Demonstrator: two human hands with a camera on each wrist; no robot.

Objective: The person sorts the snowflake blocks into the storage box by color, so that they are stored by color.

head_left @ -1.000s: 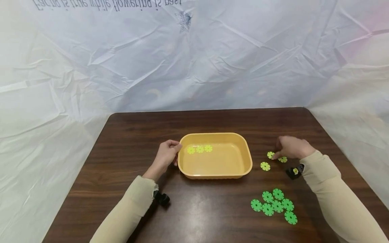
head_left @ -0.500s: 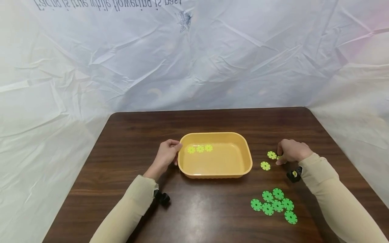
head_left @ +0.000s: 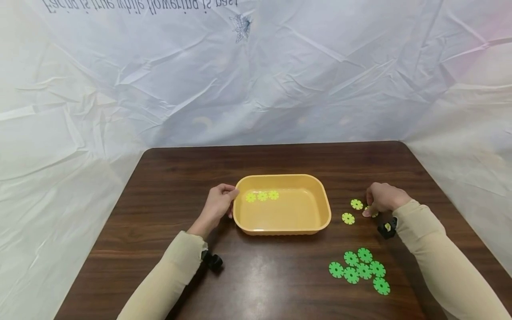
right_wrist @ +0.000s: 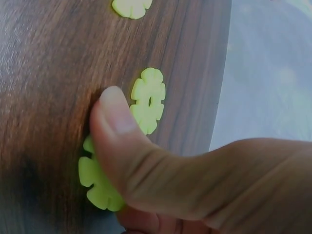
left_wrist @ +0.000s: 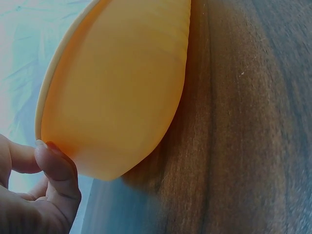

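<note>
My left hand (head_left: 217, 205) pinches the left rim of a yellow plastic tub (head_left: 286, 226). Thumb and fingertips meet at that rim in the left wrist view. Inside the tub, three yellow notched plastic discs (head_left: 262, 196) lie in a row near the far side. On the table to the right, my right hand (head_left: 386, 198) has its thumb and fingers around another yellow notched disc (right_wrist: 100, 187), partly hidden by the thumb. Just beyond the thumb lies a second yellow disc (right_wrist: 148, 102). A third yellow disc (head_left: 348, 218) is nearer the tub.
Several green notched discs (head_left: 363, 270) are clustered on the dark wooden table (head_left: 172, 178), nearer the person than the tub. A wrinkled pale sheet (head_left: 280, 89) hangs behind the table's far edge. Black cameras (head_left: 212, 261) are strapped at both wrists.
The right hand has shifted slightly right, from between the yellow discs onto the rightmost one, and has stayed there over the last half second. The left hand and tub keep their places.
</note>
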